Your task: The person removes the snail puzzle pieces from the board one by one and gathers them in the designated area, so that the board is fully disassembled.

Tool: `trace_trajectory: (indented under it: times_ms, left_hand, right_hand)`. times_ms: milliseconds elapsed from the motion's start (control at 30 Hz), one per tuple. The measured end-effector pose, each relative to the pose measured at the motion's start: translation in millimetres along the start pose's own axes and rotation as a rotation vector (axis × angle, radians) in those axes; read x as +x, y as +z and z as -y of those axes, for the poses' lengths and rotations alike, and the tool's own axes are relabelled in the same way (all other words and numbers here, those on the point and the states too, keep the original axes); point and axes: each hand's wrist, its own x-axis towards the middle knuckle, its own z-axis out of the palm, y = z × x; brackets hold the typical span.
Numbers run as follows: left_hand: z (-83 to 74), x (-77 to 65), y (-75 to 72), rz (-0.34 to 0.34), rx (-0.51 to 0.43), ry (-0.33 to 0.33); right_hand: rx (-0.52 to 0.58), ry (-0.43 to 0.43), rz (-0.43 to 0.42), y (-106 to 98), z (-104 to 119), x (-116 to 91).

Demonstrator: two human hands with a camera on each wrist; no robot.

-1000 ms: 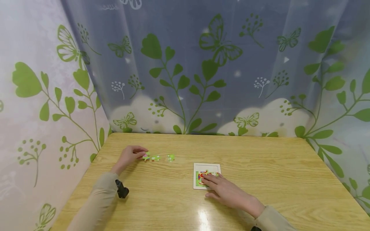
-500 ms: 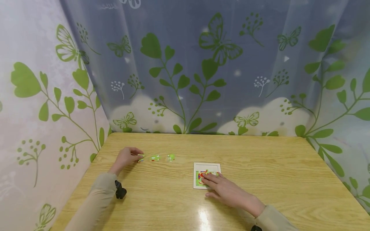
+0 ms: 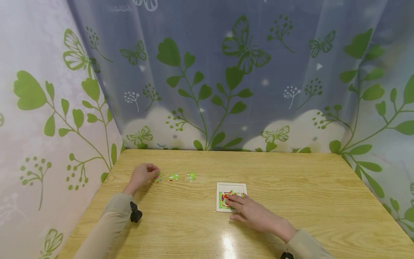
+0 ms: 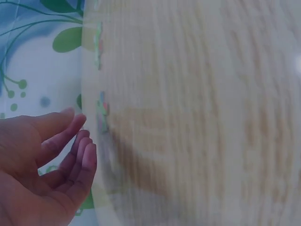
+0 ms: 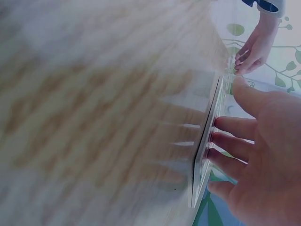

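Observation:
My left hand [image 3: 143,177] hovers by a small green puzzle piece [image 3: 157,178] with purple and red spots. In the left wrist view that piece lies on the table, slightly apart from the loosely bent fingertips [image 4: 81,123]. Two more green pieces lie to its right in a row: a middle piece [image 3: 173,177] and a round-topped piece [image 3: 191,176]. My right hand [image 3: 255,215] rests with extended fingers on a white-framed puzzle board [image 3: 223,185]. Colourful red, green and purple pieces fill its lower part, partly covered by the fingers.
The wooden table [image 3: 181,223] ends at a back edge against a patterned curtain [image 3: 207,90]. Curtains also hang along the left and right sides. A black wrist camera [image 3: 136,213] sits on the left sleeve.
My left hand slid the spotted piece a little to the left, away from the middle piece, then let it go. The right hand stayed on the board.

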Motion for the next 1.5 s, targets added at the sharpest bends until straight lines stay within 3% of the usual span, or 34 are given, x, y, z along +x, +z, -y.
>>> trace_trajectory:
  times_ms: [133,300,500,700,1267,1500]
  left_hand:
    - [-7.2,3.3,-0.8,-0.025,-0.004,0.049]
    - [-23.8,4.3,1.6,0.013,-0.088,0.092]
    - [-54.2,4.0,10.6,0.068,-0.21,0.156]
    - [-86.5,5.7,23.9,0.093,-0.251,0.238]
    - [-151.7,9.2,90.1,0.206,-0.28,0.38]
    - [-179.0,6.3,116.4,0.307,-0.245,0.417]
  right_hand:
    - [0.026,0.008,-0.003,2.4,-2.2,0.6]
    - [0.036,0.016,-0.001,2.7,-3.3,1.8]
    - [0.025,0.013,-0.005,3.2,-2.9,1.8]
    - [0.006,-0.002,-0.034,3.0,-1.9,-0.7]
    - [-0.124,0.022,-0.07,0.0,-5.0,-37.2]
    - [-0.132,0.029,-0.058,-0.2,-2.9,-39.6]
